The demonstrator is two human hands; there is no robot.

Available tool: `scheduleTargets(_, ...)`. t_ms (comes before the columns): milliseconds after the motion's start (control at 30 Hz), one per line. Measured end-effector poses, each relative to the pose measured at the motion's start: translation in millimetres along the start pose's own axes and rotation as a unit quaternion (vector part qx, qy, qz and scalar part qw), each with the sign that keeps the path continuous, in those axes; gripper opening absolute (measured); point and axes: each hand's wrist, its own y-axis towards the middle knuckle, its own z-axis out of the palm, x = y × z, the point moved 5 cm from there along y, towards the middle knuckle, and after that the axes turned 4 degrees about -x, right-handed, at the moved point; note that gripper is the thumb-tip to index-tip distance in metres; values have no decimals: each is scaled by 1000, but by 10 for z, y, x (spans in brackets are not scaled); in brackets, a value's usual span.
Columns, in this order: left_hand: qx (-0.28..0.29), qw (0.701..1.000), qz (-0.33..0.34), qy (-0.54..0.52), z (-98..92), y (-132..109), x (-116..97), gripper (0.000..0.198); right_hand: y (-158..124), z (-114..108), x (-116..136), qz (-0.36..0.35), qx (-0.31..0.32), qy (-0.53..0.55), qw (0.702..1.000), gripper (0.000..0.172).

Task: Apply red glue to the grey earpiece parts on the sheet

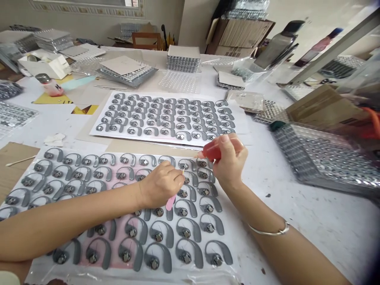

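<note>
My left hand (162,184) is closed around a thin tool with a flat pink end (170,202); its pale tip points up past my fingers, and its exact kind does not show. In my right hand (231,158) is a small red squeeze bottle (212,151), tilted so its narrow nozzle points left. Both hands are over the near sheet's right upper part. Rows of grey ear-hook earphone parts (185,227), each with a round metal piece, lie on that white sheet (228,221). The nozzle is close to the upper right parts; whether it touches one cannot be told.
A second sheet of earphone parts (166,114) lies behind. A cotton swab (20,160) rests at the left on cardboard. A small jar (50,85) stands farther back. Stacked clear trays (184,59) sit at the rear, and a large tray (329,154) is at the right.
</note>
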Motion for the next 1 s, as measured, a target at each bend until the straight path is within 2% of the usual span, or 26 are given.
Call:
scheduleTargets(233, 26, 1000, 9, 4, 95, -22, -4, 22, -112, 79, 176, -108, 55, -151, 981, 34)
scheduleTargets(367, 51, 998, 24, 18, 129, -21, -40, 22, -153, 133, 220, -162, 84, -177, 967, 27)
scheduleTargets(467, 45, 999, 24, 19, 127, -15, -53, 23, -193, 180, 268, -213, 102, -189, 953, 22)
scheduleTargets(733, 38, 999, 28, 26, 127, -5, -63, 23, -240, 223, 246, -229, 135, -190, 945, 20)
scheduleTargets(1000, 47, 998, 29, 22, 123, -1, -63, 24, -263, 229, 239, -278, 141, -175, 934, 15)
